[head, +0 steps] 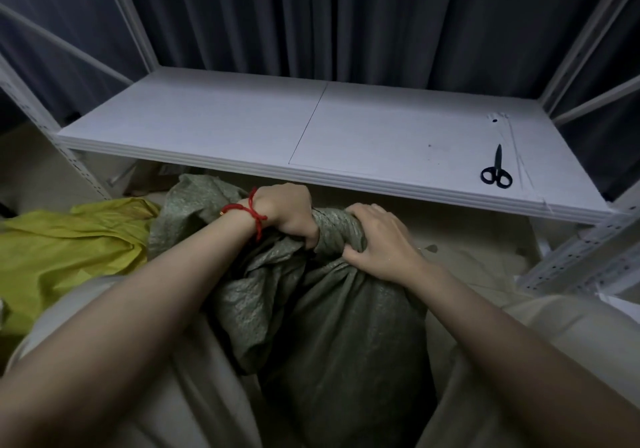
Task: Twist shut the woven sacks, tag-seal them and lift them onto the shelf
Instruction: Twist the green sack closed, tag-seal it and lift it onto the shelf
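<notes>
Green woven sack (332,326): on the floor below the shelf's (214,118) front edge, neck bunched.
Left hand (287,212), right hand (377,240): both clenched round the neck.
Left: tagging, lifting; scissors (497,170) at the shelf's right front corner.

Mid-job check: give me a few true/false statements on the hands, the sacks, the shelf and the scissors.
1. The left hand and right hand both grip the gathered neck of the grey-green woven sack. True.
2. The black-handled scissors lie on the floor. False: they lie on the white shelf board, at its right end.
3. A sack sits on that shelf board. False: none does.
4. A yellow-green sack lies left of the grey-green one. True.
</notes>
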